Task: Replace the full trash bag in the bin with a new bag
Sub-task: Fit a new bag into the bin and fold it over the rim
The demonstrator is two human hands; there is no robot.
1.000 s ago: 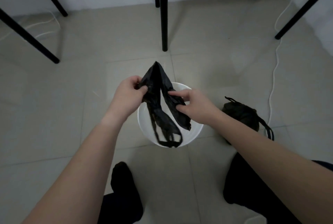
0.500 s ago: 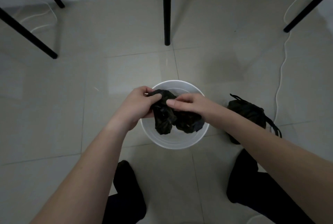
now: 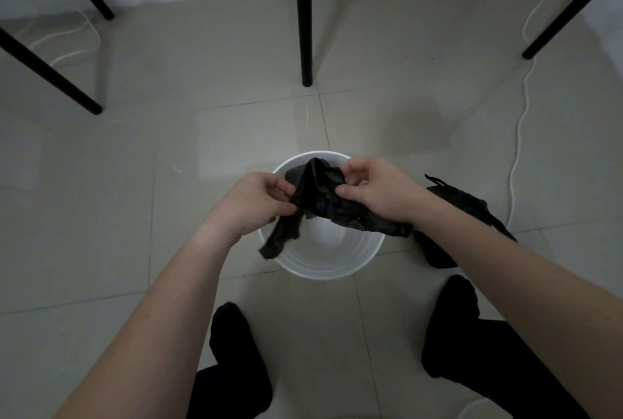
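Two legs [image 3: 236, 344]: dark-clad, planted on the tiled floor on the near side of the bin, one to each side.
Bin [image 3: 323, 275]: white, round and upright. Its inside showed pale and unlined, so I judged the old bag was already out.
Left hand [image 3: 251, 204]: over the bin's left rim, thumb and fingers pinching one edge of the new bag.
Right hand [image 3: 374, 192]: over the bin's far right rim, fingertips curled and pinching the bag's upper edge. More film trailed under the wrist.
New bag [image 3: 323, 196]: black and crumpled, stretched between both hands above the bin's mouth. One tail hung down over the left rim. It had not been opened.
Step (judged): hunting for the bag's mouth before lining the bin.
Handling (judged): nearly weightless, limp, with no stiffness. The thin film probably clings to itself and slides under the fingers, and a hard yank could tear it. Best taken at the mouth's hem, with the two layers rubbed apart, then the hem stretched over the bin's rim.
Full bag [image 3: 462, 202]: black, tied, with handles sticking up, on the floor just right of the bin. The forearm hid any contact.
Table leg [image 3: 303, 30]: black, beyond the bin and well apart.
Cable [image 3: 519, 122]: white, far right of the bin, running toward the wall.
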